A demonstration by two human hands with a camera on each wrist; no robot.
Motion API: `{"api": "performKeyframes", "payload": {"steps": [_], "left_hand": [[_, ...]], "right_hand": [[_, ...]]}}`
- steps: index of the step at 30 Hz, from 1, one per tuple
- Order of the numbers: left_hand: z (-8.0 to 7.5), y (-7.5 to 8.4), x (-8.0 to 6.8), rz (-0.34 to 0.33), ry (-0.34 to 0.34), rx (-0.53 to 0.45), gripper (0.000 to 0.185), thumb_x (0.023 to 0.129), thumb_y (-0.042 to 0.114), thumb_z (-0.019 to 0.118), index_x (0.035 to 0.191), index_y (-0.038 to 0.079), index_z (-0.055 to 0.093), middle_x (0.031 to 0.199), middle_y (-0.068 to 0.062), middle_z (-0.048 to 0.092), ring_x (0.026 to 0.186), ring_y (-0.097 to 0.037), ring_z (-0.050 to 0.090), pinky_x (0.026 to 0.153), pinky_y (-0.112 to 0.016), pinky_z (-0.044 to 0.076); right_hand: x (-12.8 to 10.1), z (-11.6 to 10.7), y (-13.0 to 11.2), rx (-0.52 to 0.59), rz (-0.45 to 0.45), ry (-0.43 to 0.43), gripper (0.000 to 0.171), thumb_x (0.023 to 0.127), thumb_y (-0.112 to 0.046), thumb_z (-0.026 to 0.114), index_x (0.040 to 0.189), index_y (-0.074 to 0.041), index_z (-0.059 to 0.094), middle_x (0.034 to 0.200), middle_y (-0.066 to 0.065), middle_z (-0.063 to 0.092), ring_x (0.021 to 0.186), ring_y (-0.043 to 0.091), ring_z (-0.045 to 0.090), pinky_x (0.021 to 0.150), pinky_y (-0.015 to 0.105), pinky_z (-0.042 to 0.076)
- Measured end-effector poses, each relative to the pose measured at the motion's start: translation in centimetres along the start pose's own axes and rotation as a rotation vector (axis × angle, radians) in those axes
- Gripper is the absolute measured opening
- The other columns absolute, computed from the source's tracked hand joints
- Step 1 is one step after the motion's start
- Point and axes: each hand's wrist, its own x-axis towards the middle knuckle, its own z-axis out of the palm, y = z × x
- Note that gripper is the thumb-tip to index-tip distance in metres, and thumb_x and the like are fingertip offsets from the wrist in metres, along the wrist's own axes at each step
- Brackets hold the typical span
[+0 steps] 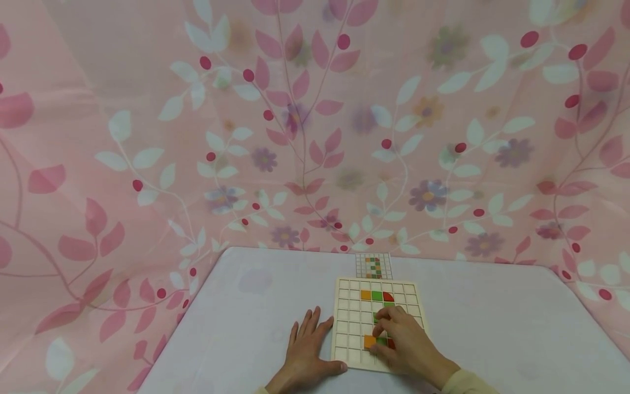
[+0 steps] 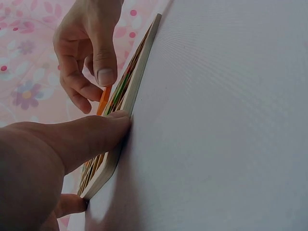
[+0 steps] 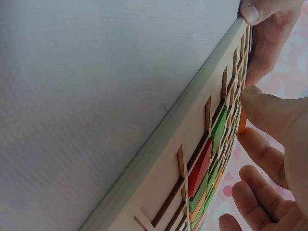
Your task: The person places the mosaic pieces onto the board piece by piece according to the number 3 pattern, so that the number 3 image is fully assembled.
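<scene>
Left hand: flat on the white table, fingers straight and spread, thumb pressed along the near left edge of the wooden grid board; holds nothing. Right hand: over the board's lower middle, fingers curled downward, fingertips pinching an orange tile stood on edge in a cell of the lower rows; thumb and forefinger close together around it. Wooden grid board: lies flat near the table's front centre, between the two hands. Set tiles: orange, green and red in a row near the top; green and red pieces beside the held orange tile, partly hidden under the right hand. Small pattern card: beyond the board's far edge, coloured squares only; no readable writing or brand on any item
</scene>
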Motion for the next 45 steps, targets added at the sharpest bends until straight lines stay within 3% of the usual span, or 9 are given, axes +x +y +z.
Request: {"api": "performKeyframes", "payload": {"steps": [14,45], "left_hand": [[-0.04,0.01,0.24,0.031,0.022,0.008,0.099,0.067,0.065,0.078,0.149,0.021,0.045,0.164,-0.013,0.018,0.152,-0.036,0.011,0.116,-0.066,0.004],[0.18,-0.11,0.06,-0.001,0.004,0.000,0.098,0.066,0.063,0.079,0.148,0.022,0.045,0.165,-0.012,0.018,0.152,-0.035,0.010,0.117,-0.066,0.004]], "right_hand": [[0.18,0.25,0.42,0.008,0.003,-0.009,0.021,0.073,-0.040,0.085,0.080,-0.028,0.069,0.114,-0.001,0.062,0.108,0.018,0.054,0.090,0.049,0.048],[0.15,0.92,0.72,0.013,0.009,-0.019,0.018,0.077,-0.041,0.082,0.084,-0.034,0.067,0.108,-0.012,0.056,0.101,0.009,0.050,0.086,0.041,0.049]]}}
